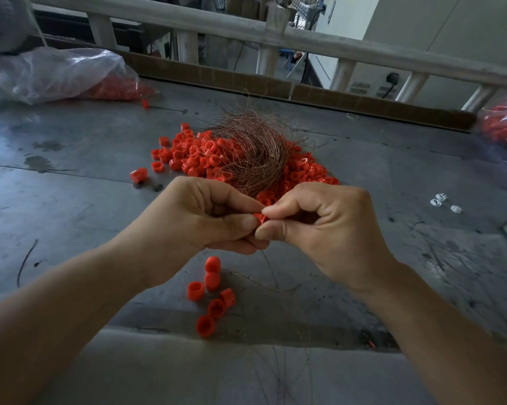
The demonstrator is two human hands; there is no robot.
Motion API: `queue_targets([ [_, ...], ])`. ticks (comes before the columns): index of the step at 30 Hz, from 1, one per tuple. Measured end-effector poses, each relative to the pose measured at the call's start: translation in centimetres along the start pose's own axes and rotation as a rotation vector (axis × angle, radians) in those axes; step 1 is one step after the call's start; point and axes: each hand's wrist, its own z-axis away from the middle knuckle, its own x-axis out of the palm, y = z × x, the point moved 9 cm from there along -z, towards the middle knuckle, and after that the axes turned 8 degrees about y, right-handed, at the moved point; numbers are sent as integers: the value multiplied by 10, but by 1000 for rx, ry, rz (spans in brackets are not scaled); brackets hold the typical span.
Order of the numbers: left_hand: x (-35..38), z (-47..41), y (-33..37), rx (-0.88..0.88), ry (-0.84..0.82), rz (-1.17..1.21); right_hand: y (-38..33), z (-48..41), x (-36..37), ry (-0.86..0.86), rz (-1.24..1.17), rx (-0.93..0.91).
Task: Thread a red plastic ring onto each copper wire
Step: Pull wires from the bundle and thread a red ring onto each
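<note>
Step in hand: threading. Both hands meet above the middle of the surface (71, 200), toward its near edge, fingertips pressed together on one red ring (259, 217).

- Left hand (205, 217): fingers curled, thumb and forefinger pinching the ring's left side.
- Right hand (328, 229): thumb and forefinger pinching the same ring from the right, other fingers tucked in.
- A fine wire strand (271, 267) trails down from under the hands toward the near edge. Whether its end is already through the ring cannot be told; the fingers hide the bore.

Next move, as I judge it: feed or pull the strand through, then lay the piece with the threaded rings (213, 290) near the near edge. It calls for a light, steady pinch; the wire is hair-thin and would kink easily.

The ring is small, bright red and short-walled, mostly covered by fingertips.

Stock: the loose ring pile (185, 154) at mid-surface, with the copper wire bundle (252, 153) lying on it, tangled and springy. A plastic bag (62, 74) of rings lies at the far left corner.
</note>
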Motion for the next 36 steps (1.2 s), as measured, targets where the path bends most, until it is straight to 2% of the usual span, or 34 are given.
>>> queue_targets([
  [4,3,-1,-4,-41,-67,-11,6,0,5,-90,-65,105],
  [10,4,2,-8,-92,-108,8,0,3,20,-321,54,14],
  [14,8,5,-3,-59,-146,22,-4,3,18,-293,114,-36],
  [18,8,7,-1,66,-98,-183,-5,6,21,-283,185,-82],
  [24,11,12,3,157,-109,-188,-12,8,22,-238,207,-111],
  [32,11,11,9,133,-113,-94,-8,5,19,-236,106,-23],
  [36,0,3,9,83,-7,-27,-4,2,15,-214,16,64],
])
